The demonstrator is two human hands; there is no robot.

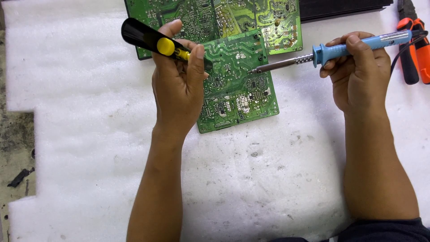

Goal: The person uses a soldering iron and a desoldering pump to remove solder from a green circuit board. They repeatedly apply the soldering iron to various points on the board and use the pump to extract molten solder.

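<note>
My left hand point(179, 85) grips a black and yellow desoldering pump point(152, 39), held tilted over the left edge of a small green circuit board point(239, 85). My right hand point(358, 71) holds a blue-handled soldering iron point(354, 46) pointing left. Its metal tip touches the small board near its upper middle. This board lies solder side up on white foam point(251, 179), partly overlapping a larger green circuit board point(215, 18) behind it.
Orange and black pliers point(414, 42) lie at the far right next to the iron's black cord. A black ribbed part point(345, 8) sits at the top behind the larger board. A dirty worktop point(15, 148) shows past the foam's left edge.
</note>
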